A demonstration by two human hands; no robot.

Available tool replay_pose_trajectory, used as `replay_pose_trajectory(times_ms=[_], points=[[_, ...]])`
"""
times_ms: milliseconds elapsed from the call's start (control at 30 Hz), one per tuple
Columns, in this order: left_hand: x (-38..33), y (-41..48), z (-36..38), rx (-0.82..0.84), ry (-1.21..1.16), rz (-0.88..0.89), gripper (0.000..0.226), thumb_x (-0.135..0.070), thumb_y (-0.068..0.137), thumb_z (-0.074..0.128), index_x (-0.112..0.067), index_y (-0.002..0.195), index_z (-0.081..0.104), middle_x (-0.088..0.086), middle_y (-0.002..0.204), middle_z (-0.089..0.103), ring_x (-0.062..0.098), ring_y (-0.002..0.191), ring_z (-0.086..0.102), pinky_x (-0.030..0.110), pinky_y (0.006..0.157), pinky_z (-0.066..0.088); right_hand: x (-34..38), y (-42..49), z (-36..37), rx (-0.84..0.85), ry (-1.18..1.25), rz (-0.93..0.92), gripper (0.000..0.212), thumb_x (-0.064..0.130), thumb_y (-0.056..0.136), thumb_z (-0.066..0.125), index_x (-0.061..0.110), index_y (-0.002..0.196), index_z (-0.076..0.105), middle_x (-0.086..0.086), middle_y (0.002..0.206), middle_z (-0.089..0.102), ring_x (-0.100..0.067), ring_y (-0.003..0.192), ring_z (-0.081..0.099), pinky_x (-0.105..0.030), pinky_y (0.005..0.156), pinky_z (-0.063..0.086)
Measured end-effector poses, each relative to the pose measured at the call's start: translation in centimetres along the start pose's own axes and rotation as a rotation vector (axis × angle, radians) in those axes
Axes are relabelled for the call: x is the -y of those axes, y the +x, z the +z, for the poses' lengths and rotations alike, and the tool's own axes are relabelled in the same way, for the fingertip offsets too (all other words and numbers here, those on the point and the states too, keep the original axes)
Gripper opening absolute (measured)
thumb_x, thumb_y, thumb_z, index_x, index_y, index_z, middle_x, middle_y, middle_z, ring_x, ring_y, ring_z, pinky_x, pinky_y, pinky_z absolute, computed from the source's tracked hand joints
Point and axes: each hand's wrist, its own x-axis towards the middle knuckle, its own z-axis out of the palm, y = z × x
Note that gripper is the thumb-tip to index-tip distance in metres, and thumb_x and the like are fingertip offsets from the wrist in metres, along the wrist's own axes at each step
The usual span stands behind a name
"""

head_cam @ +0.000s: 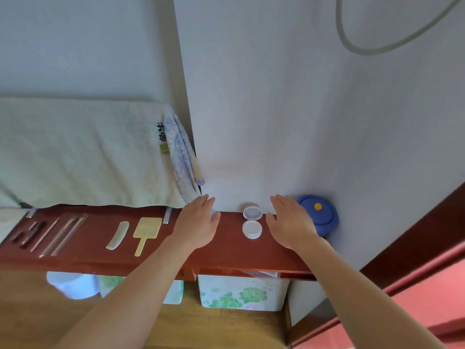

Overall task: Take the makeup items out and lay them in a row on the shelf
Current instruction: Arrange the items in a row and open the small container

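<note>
On the red-brown shelf [226,253] lie several makeup items in a row: dark tools [30,234] at the far left, thin brushes [63,235], a pale comb [117,235] and a yellow hand mirror [146,233]. An open white compact [252,222] lies between my hands, its lid hinged back. My left hand [198,222] hovers flat over the shelf left of the compact, fingers apart; a small pale thing shows at its fingertips, mostly hidden. My right hand [289,220] hovers open to the compact's right.
A blue round case with a yellow button [318,215] leans at the shelf's right end against the wall. A cream towel [83,152] hangs behind the shelf's left part. Floral boxes [239,293] stand below on the wooden floor.
</note>
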Motion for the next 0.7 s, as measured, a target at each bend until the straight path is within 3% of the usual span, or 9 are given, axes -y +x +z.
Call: replay_pose_trajectory(times_ms=[300, 467, 600, 700], points=[[6.6, -3.3, -2.7, -0.036, 0.039, 0.058, 0.038, -0.034, 0.098, 0.040, -0.011, 0.124, 0.055, 0.002, 0.115, 0.057, 0.024, 0.109, 0.054, 0.042, 0.088, 0.048, 7.5, -1.8, 0.9, -0.082, -0.009, 0.035, 0.045, 0.030, 0.097, 0.040, 0.009, 0.137, 0.044, -0.005, 0.139, 0.048, -0.023, 0.130, 0.038, -0.034, 0.107, 0.030], [9.8, -5.7, -3.3, -0.064, 0.051, 0.033, 0.034, -0.032, 0.097, 0.045, -0.011, 0.119, 0.058, 0.003, 0.115, 0.058, 0.025, 0.109, 0.055, 0.042, 0.089, 0.048, 10.9, -2.2, 2.5, -0.106, 0.024, 0.012, 0.035, 0.031, 0.093, 0.041, 0.011, 0.119, 0.053, -0.001, 0.120, 0.056, -0.023, 0.116, 0.047, -0.035, 0.096, 0.038], [11.6, -7.7, -3.9, -0.072, 0.073, -0.031, 0.043, -0.036, 0.096, 0.039, -0.012, 0.128, 0.055, 0.002, 0.125, 0.057, 0.024, 0.117, 0.054, 0.041, 0.093, 0.048, 13.0, -1.8, 3.1, -0.062, 0.033, -0.013, 0.045, 0.035, 0.095, 0.038, 0.014, 0.134, 0.047, -0.001, 0.135, 0.051, -0.022, 0.127, 0.042, -0.039, 0.106, 0.037], [12.5, -9.2, -4.4, -0.050, 0.091, -0.131, 0.038, -0.032, 0.099, 0.043, -0.010, 0.127, 0.056, 0.007, 0.129, 0.057, 0.026, 0.122, 0.051, 0.043, 0.097, 0.044, 14.4, -1.1, 3.2, -0.029, 0.038, -0.057, 0.049, 0.039, 0.095, 0.035, 0.016, 0.138, 0.043, 0.001, 0.139, 0.049, -0.021, 0.129, 0.040, -0.042, 0.103, 0.038]])
